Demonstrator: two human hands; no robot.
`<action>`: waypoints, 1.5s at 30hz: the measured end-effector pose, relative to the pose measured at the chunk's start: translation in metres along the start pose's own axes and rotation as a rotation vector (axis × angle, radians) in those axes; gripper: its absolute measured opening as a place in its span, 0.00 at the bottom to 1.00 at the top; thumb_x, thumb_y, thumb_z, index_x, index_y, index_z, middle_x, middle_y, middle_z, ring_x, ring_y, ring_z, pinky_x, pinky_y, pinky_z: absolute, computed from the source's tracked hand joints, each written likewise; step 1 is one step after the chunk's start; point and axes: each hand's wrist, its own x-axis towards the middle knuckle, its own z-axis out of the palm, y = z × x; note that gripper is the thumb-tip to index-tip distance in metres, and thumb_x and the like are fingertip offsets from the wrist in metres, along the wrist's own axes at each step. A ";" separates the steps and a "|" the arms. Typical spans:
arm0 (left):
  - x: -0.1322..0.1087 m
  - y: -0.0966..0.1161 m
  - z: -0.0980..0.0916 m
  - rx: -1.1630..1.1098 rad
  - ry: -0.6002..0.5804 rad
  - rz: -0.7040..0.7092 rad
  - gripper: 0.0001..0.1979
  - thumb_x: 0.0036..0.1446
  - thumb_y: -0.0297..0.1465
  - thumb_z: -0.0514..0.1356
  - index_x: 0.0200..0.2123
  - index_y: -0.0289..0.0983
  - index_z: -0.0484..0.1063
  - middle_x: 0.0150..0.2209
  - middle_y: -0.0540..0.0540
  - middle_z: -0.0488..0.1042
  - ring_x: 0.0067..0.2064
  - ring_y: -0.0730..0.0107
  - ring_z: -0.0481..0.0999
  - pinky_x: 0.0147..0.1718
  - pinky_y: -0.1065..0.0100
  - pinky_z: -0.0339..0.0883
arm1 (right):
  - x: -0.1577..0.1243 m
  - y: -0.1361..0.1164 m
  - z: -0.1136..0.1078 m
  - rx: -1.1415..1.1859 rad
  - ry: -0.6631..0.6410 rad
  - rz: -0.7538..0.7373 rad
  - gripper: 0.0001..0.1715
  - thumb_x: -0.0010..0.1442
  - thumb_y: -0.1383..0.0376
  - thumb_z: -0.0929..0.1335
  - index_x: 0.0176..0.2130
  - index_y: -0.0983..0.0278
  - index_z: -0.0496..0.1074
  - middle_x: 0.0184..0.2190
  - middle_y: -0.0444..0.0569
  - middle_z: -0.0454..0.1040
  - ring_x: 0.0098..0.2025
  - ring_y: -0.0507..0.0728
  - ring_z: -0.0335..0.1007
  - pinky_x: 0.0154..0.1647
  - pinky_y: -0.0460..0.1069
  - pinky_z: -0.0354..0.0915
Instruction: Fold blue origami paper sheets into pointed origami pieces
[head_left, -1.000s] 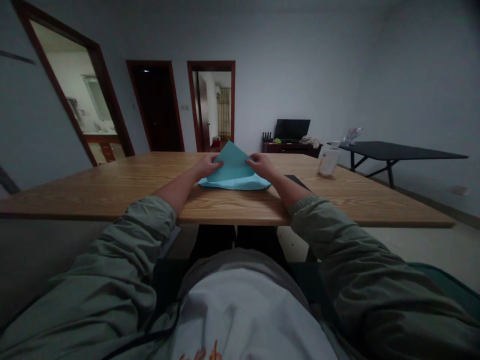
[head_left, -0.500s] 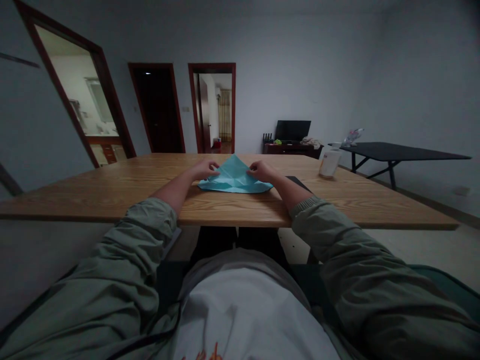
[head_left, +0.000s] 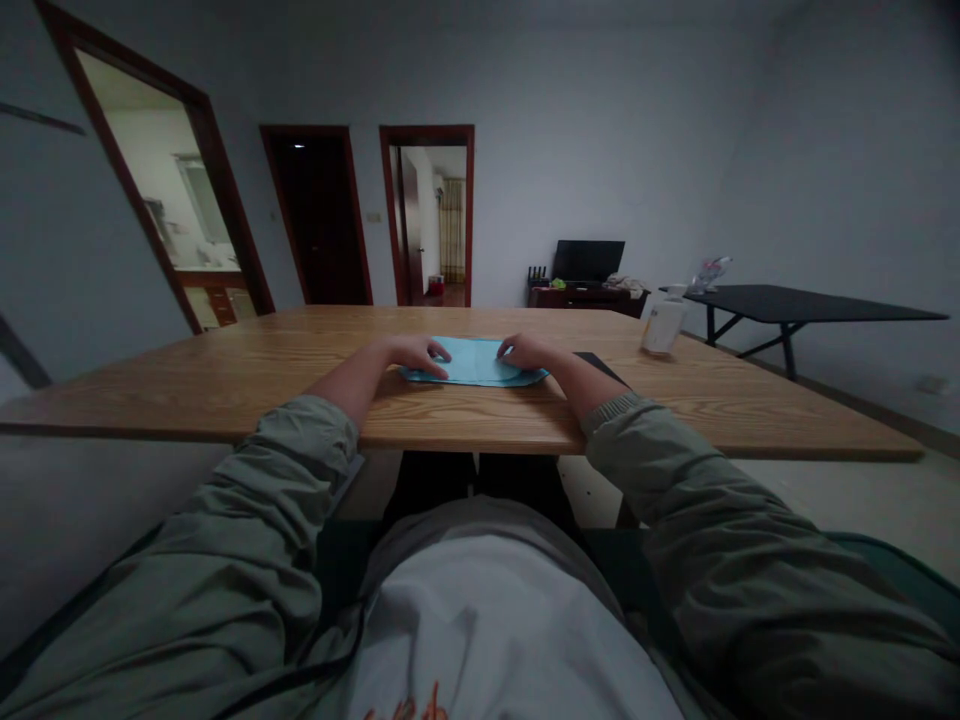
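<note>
A folded sheet of light-blue paper [head_left: 474,362] lies flat on a light wood-grain tabletop [head_left: 225,390], near the edge in front of the seated person. The peak that stood up from it a second ago is gone, pressed down into a low, wide band. The person's left hand [head_left: 411,353] and right hand [head_left: 523,351] rest well apart on its two ends, fingertips on top, each grip open and pressing rather than clamped. The corner of a dark flat pad [head_left: 596,362] lies just beside the right hand. A pale cylindrical bottle [head_left: 663,328] stands farther right.
</note>
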 end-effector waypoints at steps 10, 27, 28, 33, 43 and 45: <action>-0.004 0.009 -0.002 0.151 -0.016 -0.057 0.41 0.42 0.57 0.63 0.58 0.44 0.69 0.59 0.44 0.69 0.55 0.57 0.70 0.53 0.66 0.62 | -0.014 -0.009 -0.014 -0.058 -0.155 -0.289 0.29 0.52 0.45 0.72 0.50 0.54 0.77 0.47 0.45 0.78 0.44 0.57 0.73 0.44 0.46 0.64; -0.001 -0.008 -0.004 -0.035 -0.004 0.045 0.32 0.40 0.40 0.67 0.53 0.42 0.74 0.55 0.45 0.72 0.50 0.62 0.71 0.46 0.72 0.63 | -0.020 -0.008 -0.024 -0.050 -0.261 -0.352 0.34 0.50 0.65 0.74 0.56 0.53 0.72 0.54 0.44 0.73 0.51 0.58 0.71 0.49 0.47 0.64; -0.001 -0.009 -0.004 -0.042 -0.001 0.045 0.31 0.41 0.40 0.66 0.52 0.41 0.75 0.54 0.45 0.73 0.49 0.62 0.72 0.45 0.72 0.63 | -0.020 -0.008 -0.024 -0.054 -0.261 -0.357 0.33 0.50 0.66 0.74 0.56 0.53 0.73 0.54 0.44 0.73 0.51 0.58 0.71 0.49 0.47 0.64; -0.005 -0.014 -0.007 -0.125 -0.035 0.062 0.28 0.42 0.41 0.66 0.50 0.42 0.76 0.49 0.46 0.75 0.45 0.65 0.72 0.41 0.73 0.64 | -0.021 -0.008 -0.025 -0.081 -0.242 -0.357 0.32 0.50 0.69 0.73 0.54 0.52 0.74 0.51 0.43 0.75 0.48 0.57 0.72 0.47 0.46 0.64; -0.004 -0.013 -0.005 -0.059 0.026 0.019 0.27 0.39 0.42 0.66 0.46 0.41 0.77 0.44 0.46 0.77 0.40 0.68 0.72 0.37 0.74 0.64 | -0.006 0.003 -0.018 -0.056 -0.108 -0.275 0.19 0.59 0.63 0.67 0.49 0.59 0.78 0.43 0.46 0.79 0.40 0.56 0.73 0.38 0.46 0.63; -0.002 -0.015 -0.004 -0.041 0.086 -0.001 0.25 0.41 0.43 0.65 0.45 0.41 0.78 0.41 0.47 0.78 0.40 0.68 0.72 0.36 0.74 0.62 | -0.004 0.005 -0.016 -0.051 -0.074 -0.246 0.18 0.59 0.62 0.67 0.47 0.60 0.79 0.41 0.46 0.79 0.38 0.56 0.72 0.36 0.46 0.62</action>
